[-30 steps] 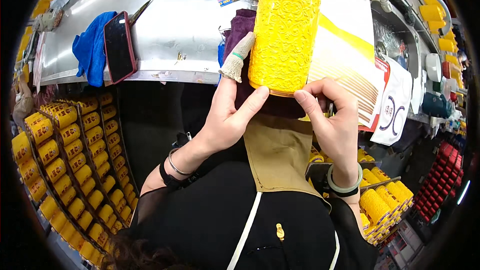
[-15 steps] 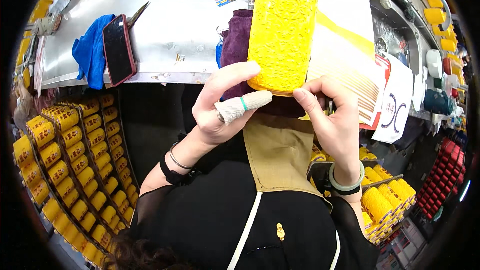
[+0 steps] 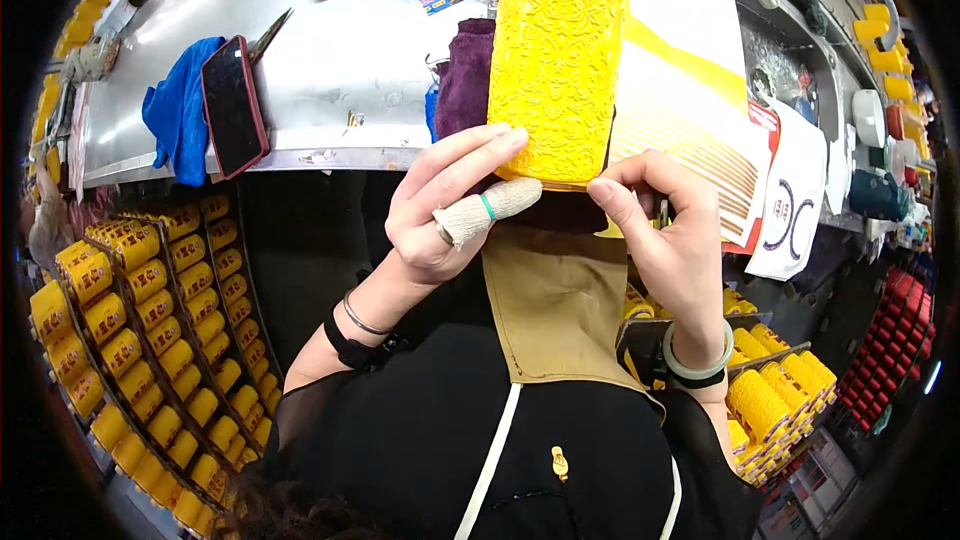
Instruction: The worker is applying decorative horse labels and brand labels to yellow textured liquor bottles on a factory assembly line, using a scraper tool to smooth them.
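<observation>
A yellow bottle with raised scroll patterns lies with its neck pointing away from me and its base toward me. My left hand is closed at its lower left corner, fingertips against the side and base. A cloth finger cot with a green band covers one finger, which presses at the base edge. My right hand, fingers bent, pinches at the lower right corner of the base; what its curled fingers hold behind is partly hidden. Beside the bottle on the left lies a purple cloth.
On the metal bench are a phone, a blue cloth and dark pointed scissors or tweezers. Printed sheets lie right of the bottle. Racks of yellow bottles stand at lower left, with more yellow bottles at lower right.
The bottle's face has turned slightly, showing its flat front more squarely. My left fingers have come closer together along its side. The whole view has shifted a little.
</observation>
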The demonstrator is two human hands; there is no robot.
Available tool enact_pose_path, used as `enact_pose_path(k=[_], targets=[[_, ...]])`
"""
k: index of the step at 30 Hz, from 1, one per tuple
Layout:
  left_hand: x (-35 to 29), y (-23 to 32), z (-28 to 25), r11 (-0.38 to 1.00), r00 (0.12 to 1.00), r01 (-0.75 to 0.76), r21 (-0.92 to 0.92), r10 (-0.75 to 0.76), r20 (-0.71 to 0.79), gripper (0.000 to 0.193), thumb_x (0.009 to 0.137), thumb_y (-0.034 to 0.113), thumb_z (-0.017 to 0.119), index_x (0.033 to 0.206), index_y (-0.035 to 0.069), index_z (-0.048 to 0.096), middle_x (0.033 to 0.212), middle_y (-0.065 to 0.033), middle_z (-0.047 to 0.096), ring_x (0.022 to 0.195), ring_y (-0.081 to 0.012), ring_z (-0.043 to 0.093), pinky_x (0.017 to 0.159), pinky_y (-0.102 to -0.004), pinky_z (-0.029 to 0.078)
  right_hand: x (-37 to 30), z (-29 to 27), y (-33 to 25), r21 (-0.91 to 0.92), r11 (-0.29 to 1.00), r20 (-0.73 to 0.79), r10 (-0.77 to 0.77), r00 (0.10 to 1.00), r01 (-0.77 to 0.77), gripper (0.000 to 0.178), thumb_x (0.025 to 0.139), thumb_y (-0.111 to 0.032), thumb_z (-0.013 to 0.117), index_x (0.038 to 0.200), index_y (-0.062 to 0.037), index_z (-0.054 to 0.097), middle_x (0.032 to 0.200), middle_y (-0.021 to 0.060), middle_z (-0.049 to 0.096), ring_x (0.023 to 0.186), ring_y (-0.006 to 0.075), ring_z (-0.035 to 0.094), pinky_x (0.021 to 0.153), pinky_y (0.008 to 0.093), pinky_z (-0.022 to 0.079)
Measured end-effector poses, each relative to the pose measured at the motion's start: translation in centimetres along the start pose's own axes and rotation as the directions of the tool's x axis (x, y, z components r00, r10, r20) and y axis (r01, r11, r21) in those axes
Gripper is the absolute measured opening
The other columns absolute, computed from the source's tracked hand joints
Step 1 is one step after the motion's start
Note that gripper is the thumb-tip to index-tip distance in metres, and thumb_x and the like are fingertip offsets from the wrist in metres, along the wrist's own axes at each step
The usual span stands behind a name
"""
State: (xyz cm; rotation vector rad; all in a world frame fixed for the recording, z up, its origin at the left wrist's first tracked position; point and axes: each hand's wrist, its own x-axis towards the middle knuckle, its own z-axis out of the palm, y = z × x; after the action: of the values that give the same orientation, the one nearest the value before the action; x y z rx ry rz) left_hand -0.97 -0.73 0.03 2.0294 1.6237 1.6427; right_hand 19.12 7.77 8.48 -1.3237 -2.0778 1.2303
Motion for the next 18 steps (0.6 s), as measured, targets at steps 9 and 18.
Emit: enact_pose_path(k=[9, 18], targets=[[2.3, 0.9, 0.1, 0.984, 0.982, -0.153, 0.091, 0.142, 0.120, 0.027, 0.069, 0.007, 0.078, 0.096, 0.009, 0.082, 0.118, -0.0110, 0.074, 0.115, -0.0305, 0.065, 0.091, -0.0383, 0.059, 0.0, -0.2, 0.1, -0.018, 1.000, 0.007, -0.005, 1.000, 0.006, 0.015, 0.089, -0.016, 0.077, 0.087, -0.0014, 0.072, 0.071, 0.0070, 0.065, 0.061, 0.0154, 0.053, 0.059, 0.0301, 0.042], [0.7, -0.1, 0.5, 0.995, 0.994, -0.087, 0.039, 0.089, -0.059, 0.025, 0.072, 0.000, 0.082, 0.096, 0.007, 0.081, 0.117, -0.0151, 0.074, 0.109, -0.0340, 0.070, 0.090, -0.0380, 0.060, -0.2, -0.6, 0.7, 0.020, 1.000, -0.010, 0.022, 1.000, -0.021, 0.017, 0.088, -0.015, 0.077, 0.086, 0.0007, 0.072, 0.071, 0.0084, 0.067, 0.061, 0.0170, 0.055, 0.060, 0.0304, 0.043]])
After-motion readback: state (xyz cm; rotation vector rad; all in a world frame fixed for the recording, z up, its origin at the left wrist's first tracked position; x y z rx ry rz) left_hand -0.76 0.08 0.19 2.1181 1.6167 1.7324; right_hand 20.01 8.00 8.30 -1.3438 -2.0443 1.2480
